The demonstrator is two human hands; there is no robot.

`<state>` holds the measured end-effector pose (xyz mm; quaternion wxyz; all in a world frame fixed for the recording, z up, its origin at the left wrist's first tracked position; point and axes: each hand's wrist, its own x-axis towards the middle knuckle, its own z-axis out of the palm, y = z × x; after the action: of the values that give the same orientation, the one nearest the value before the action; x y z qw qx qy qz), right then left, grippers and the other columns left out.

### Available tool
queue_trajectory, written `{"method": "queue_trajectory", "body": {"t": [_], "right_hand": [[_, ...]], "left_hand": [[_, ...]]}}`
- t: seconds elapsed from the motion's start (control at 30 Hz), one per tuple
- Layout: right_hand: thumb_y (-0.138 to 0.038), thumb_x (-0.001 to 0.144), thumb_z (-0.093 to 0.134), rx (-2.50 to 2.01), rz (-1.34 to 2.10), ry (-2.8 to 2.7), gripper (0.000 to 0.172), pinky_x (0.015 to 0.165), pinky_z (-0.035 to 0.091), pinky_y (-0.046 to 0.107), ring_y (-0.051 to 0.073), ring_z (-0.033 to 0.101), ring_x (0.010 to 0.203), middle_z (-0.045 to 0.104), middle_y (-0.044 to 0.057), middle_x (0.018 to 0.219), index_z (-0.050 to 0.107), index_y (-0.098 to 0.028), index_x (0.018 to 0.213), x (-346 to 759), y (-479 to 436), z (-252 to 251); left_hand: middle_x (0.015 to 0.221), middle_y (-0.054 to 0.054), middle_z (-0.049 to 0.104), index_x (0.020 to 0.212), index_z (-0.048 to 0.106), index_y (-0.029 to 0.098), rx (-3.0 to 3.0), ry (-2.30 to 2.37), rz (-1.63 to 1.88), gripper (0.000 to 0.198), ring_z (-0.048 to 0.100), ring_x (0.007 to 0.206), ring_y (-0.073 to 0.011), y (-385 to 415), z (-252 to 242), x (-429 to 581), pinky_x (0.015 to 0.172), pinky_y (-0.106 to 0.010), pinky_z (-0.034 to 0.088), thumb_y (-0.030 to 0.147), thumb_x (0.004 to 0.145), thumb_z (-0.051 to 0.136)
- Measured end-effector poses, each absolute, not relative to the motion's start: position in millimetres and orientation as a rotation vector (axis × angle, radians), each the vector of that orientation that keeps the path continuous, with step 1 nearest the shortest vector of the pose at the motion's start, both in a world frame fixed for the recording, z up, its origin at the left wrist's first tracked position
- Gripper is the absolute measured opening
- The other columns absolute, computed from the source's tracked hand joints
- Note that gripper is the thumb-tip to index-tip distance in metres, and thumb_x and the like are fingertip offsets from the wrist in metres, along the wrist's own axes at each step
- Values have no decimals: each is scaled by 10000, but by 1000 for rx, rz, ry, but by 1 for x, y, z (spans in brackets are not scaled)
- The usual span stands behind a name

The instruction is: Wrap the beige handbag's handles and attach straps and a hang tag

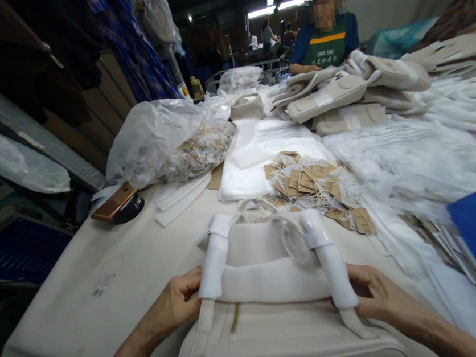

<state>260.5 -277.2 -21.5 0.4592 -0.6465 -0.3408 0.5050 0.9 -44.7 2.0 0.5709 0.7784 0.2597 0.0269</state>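
- A pale beige bag is lying at the near edge of the table, in the middle, with its straps pointing away from the person.
- The left hand is touching the bag's left strap beside its foam wrap; the fingers are bending inward, but the tips are hiding, so I cannot tell whether they are gripping.
- The right hand is touching the right strap and its foam wrap in the same way, its fingertips also hiding; I cannot tell how firmly they are closing.
- Done, as far as is showing: white foam is covering both straps, clear tape is banding the right wrap, and a white foam sheet is lying across between them.
- Apparently not done: no plastic is enclosing the bag, and no tag is showing on it, though its far side is partly hiding.
- Loose brown tags are lying just beyond it, to the right.
- Farther right, more beige bags are lying in a pile, and a co-worker is standing behind them.
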Motion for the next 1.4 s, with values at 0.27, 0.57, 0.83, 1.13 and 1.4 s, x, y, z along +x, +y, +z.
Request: {"method": "queue_trajectory", "body": {"t": [0.27, 0.57, 0.83, 1.13, 1.4], "right_hand": [[-373, 662, 708, -1517, 1293, -519, 269, 587, 381, 213, 117, 494, 629, 604, -26, 709, 653, -176, 837, 249, -271, -17], [-324, 628, 727, -1556, 1197, -400, 179, 464, 295, 185, 69, 378, 481, 503, -55, 537, 641, -176, 678, 250, -280, -33], [-453, 688, 670, -1611, 1104, -911, 284, 611, 458, 244, 173, 543, 633, 606, 15, 634, 680, -179, 618, 261, -298, -35], [-488, 727, 615, -1695, 1029, -1108, 276, 617, 497, 280, 235, 609, 672, 666, 47, 678, 726, -241, 673, 266, -299, -25], [-502, 730, 641, -1658, 1286, -951, 403, 978, 390, 360, 288, 517, 1154, 611, 31, 1206, 657, -345, 1101, 275, -315, 8]], "left_hand": [[732, -38, 626, 555, 667, 176, 1892, 850, 300, 196, 529, 732, -193, -58, 6, 5, 693, -249, 435, 357, 622, 703], [577, 32, 558, 578, 585, 154, 1265, 982, 334, 204, 502, 583, -117, -69, 8, 10, 563, -194, 413, 209, 515, 771], [790, -31, 653, 700, 698, 166, 1588, 706, 76, 142, 581, 791, -216, -57, 3, -19, 731, -271, 462, 300, 660, 672], [1325, -106, 501, 1143, 635, 256, 1501, 465, -18, 740, 402, 1235, -382, -63, 15, -40, 1008, -454, 312, 725, 571, 633], [955, -42, 683, 837, 733, 303, 1427, 868, -95, 415, 594, 979, -336, -60, -14, -30, 829, -428, 475, 499, 475, 782]]}}
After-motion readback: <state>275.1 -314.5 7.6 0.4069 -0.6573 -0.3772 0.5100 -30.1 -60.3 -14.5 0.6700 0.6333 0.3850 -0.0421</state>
